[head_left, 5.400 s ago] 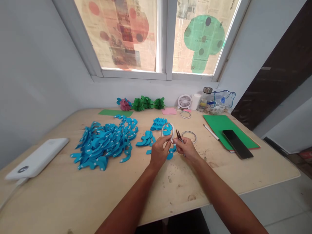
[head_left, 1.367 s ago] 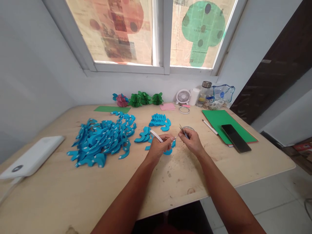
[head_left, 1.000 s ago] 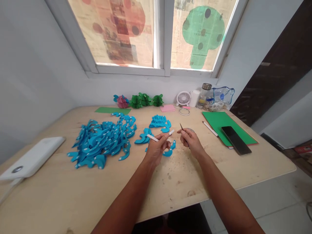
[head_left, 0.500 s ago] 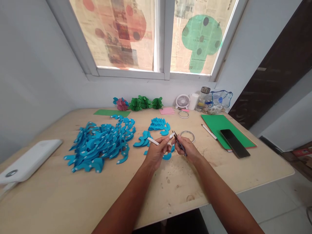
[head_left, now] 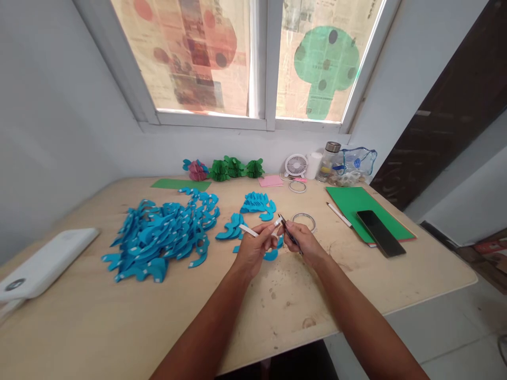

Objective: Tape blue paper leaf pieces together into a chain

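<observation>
My left hand (head_left: pixel 254 247) pinches a narrow white strip (head_left: pixel 248 230), whose far end sticks out past the fingertips. Close beside it on the right, my right hand (head_left: pixel 304 238) is closed on a small dark cutting tool (head_left: pixel 291 235), its tips at the strip's end. Blue paper pieces (head_left: pixel 271 255) lie partly hidden under both hands, with more blue pieces (head_left: pixel 231 227) just left of them. A stack of blue pieces (head_left: pixel 255 202) is behind the hands. On the left spreads a large heap of blue curved pieces (head_left: pixel 158 232) with small white squares on them.
Rolls of tape (head_left: pixel 304 222), a pen (head_left: pixel 339 215), green sheets (head_left: pixel 370 208) and a phone (head_left: pixel 380 233) lie to the right. A fan (head_left: pixel 296 165), a bottle (head_left: pixel 329 161) and folded green paper shapes (head_left: pixel 235 167) stand at the back. A white power bank (head_left: pixel 47 262) is far left.
The tips of the dark tool have shifted slightly at the strip's end and look closer together. Both hands keep their hold, and the view has moved a little.
</observation>
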